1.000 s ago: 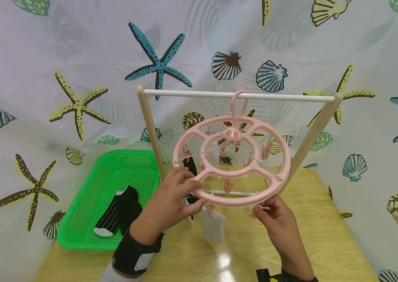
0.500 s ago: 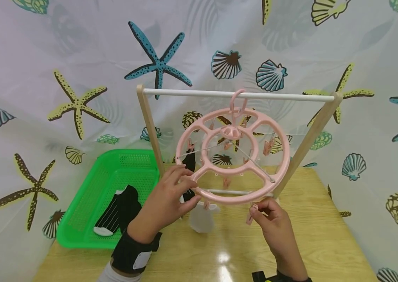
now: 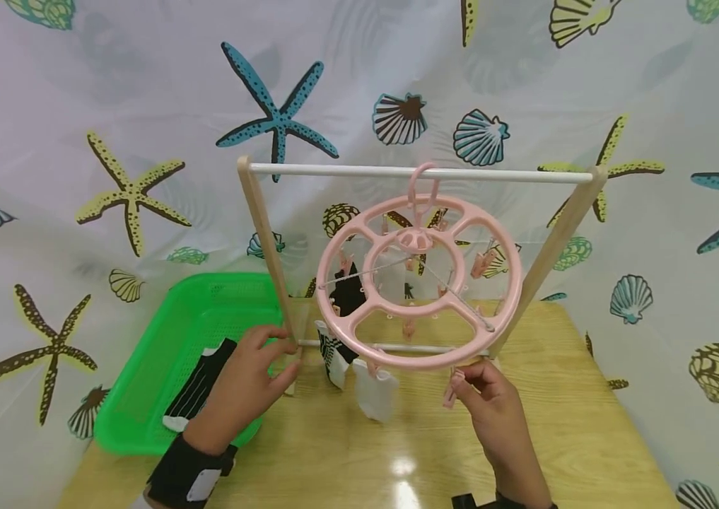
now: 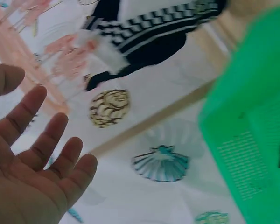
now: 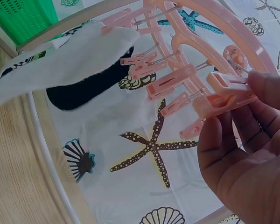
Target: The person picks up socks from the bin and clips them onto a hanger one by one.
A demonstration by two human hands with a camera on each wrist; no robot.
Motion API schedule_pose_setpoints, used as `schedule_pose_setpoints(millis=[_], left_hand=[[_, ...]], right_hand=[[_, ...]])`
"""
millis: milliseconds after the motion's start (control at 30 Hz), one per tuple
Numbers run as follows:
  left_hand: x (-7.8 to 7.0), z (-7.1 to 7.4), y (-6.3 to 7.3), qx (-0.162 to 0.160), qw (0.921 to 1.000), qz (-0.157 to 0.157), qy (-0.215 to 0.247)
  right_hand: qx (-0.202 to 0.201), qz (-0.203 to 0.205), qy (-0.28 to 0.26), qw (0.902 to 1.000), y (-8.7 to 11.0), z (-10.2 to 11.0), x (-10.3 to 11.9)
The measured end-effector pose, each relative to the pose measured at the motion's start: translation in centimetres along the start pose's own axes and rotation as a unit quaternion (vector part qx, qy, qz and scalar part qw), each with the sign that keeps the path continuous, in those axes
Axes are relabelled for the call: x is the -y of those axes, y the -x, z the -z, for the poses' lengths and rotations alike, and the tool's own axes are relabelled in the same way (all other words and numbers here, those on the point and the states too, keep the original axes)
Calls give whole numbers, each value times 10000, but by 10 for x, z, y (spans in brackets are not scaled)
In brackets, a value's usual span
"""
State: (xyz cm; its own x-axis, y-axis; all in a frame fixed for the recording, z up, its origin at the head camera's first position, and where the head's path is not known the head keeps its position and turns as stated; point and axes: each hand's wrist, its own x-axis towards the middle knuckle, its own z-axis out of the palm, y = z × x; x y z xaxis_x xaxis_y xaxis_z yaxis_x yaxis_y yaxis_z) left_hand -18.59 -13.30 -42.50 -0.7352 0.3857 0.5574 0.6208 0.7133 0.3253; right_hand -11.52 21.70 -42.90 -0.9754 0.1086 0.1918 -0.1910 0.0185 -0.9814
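Note:
A pink round clip hanger [image 3: 334,322] hangs by its hook from a white rod [image 3: 334,170]. Just under its front rim my right hand [image 3: 499,410] pinches a pink clothespin [image 5: 226,91] between thumb and fingers. A white sock [image 3: 376,394] and a black-and-white patterned sock [image 3: 332,357] dangle from clips on the hanger's left side. My left hand [image 3: 244,385] is off the hanger, fingers spread and holding nothing, between it and the green basket [image 3: 126,396]. Inside the basket lies a black striped sock [image 3: 201,385], partly covered by my left hand and wrist in the head view.
The rod stands on two wooden posts [image 3: 264,237], with a lower white bar [image 3: 413,348] between them near the table [image 3: 563,424]. More clothespins [image 3: 482,265] hang around the rings. A curtain [image 3: 359,42] printed with starfish and shells closes off the back.
My left hand has let go of the hanger's rim and moved left toward the basket. The hanger has tilted and swung slightly. My right hand keeps its pinch on the clothespin, a little lower now.

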Motion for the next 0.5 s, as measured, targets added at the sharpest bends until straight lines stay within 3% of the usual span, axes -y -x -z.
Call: schedule_pose_setpoints(millis=[100,233,400,500], left_hand=[[21,3,10,163,9994,294,-118],[51,15,11,552,9966,480,-376],[87,31,-4,772,9932,658,-578],[107,32,-14,1053,9888,906,-553]], right_hand=[[21,95,-100,9999,1,-2,-1],[7,153,-199,9997,2,-3,-2],[82,300,-241,9992,1,-4,-3],[95,332,-261,9991,0,-4,-3]])
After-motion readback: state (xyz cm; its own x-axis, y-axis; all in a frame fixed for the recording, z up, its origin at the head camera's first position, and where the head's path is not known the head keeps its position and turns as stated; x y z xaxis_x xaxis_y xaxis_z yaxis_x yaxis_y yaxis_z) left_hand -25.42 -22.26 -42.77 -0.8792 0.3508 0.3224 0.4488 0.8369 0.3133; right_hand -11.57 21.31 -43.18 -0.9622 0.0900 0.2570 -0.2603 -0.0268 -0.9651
